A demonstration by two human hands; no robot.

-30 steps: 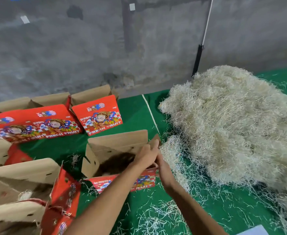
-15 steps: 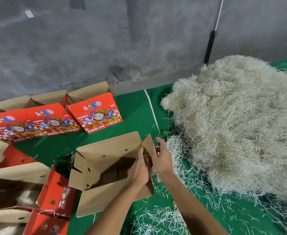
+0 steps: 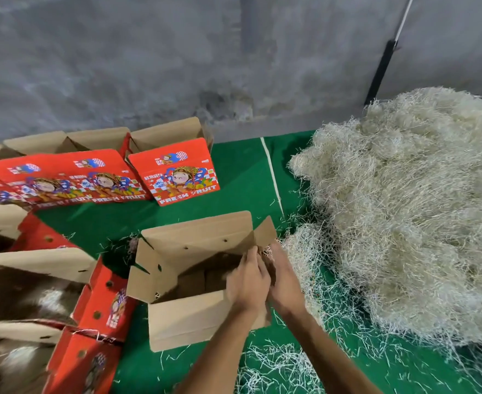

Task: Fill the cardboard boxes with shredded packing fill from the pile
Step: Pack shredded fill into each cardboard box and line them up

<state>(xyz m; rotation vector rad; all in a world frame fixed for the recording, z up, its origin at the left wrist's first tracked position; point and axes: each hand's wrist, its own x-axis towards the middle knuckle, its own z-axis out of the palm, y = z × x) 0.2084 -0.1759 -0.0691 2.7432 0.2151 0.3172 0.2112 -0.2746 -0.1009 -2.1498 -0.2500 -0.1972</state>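
Observation:
An open brown cardboard box (image 3: 194,245) stands on the green mat, its flaps spread and its dark inside showing no fill. My left hand (image 3: 247,282) and my right hand (image 3: 286,280) meet at the box's right end. The left hand's fingers curl over that end from inside and the right hand holds it from outside. A few pale shreds stick up between the fingertips. The big pile of shredded packing fill (image 3: 405,209) lies just right of the box, its lowest clump beside my right hand.
Red printed fruit boxes (image 3: 177,172) line the back left against a grey wall (image 3: 148,66). Other open boxes (image 3: 97,314) crowd the near left. Loose shreds (image 3: 276,368) litter the green mat (image 3: 242,177). A black pole (image 3: 379,72) leans behind the pile.
The box has tipped open towards me, its near flap now folded down over the red front. Both hands have stayed at its right end and drawn closer together.

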